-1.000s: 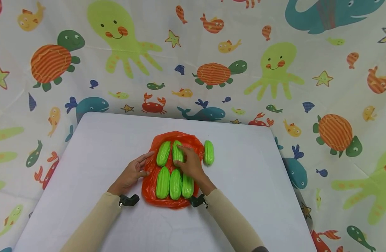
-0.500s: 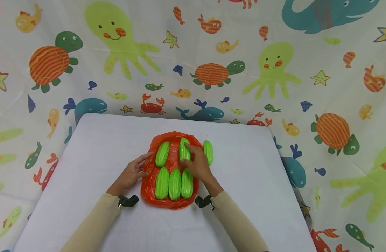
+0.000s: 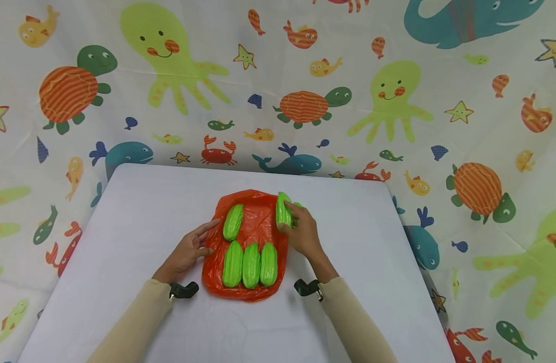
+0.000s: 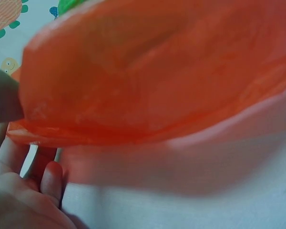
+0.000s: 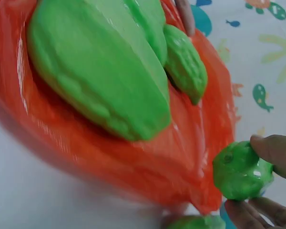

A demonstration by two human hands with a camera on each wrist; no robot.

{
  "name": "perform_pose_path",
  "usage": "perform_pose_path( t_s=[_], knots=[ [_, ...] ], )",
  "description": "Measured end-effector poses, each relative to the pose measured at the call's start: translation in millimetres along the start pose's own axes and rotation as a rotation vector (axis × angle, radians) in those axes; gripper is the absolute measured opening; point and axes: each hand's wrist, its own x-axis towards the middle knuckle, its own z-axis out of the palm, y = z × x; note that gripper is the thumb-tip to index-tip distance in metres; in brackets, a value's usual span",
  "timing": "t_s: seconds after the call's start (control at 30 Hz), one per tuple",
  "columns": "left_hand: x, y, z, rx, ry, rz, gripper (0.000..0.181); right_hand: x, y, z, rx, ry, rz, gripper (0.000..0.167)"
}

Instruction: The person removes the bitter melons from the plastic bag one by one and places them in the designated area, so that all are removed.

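Observation:
Between the thumb and fingers of my right hand (image 3: 305,233) (image 5: 276,176) is a green ridged vegetable (image 3: 283,210) (image 5: 239,171), raised over the right rim of a red plastic-covered tray (image 3: 258,219) (image 4: 148,81). My left hand (image 3: 183,254) (image 4: 21,191) grips the tray's left edge, thumb above and fingers below. Three similar vegetables stand side by side in the tray's near half, the middle one (image 3: 251,266) among them. One more (image 3: 233,222) lies at its upper left. Another (image 5: 195,222) is outside the tray on the right, mostly hidden behind my right hand in the head view.
A white-covered table (image 3: 373,267) extends around the tray. Behind it hangs a white cloth (image 3: 268,65) printed with sea animals. A dark wrist device (image 3: 184,290) is strapped at my left wrist, and a similar one (image 3: 307,287) at my right.
My right hand has carried the held vegetable rightward from the tray's upper middle to its right rim, leaving bare red plastic there. My left hand has stayed at the left edge.

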Motion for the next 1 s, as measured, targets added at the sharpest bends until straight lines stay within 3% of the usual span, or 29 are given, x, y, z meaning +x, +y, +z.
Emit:
perform_pose_path(
  t_s=[0.6,1.0],
  knots=[
    [-0.1,-1.3,-1.0,-0.008,-0.038,0.051,0.081,-0.3,28,-49,-0.031,0.050,0.065,0.073],
    [-1.0,-1.1,-1.1,-0.016,-0.047,0.059,0.081,2.2,56,-58,-0.046,0.043,0.115,0.072]
  ],
)
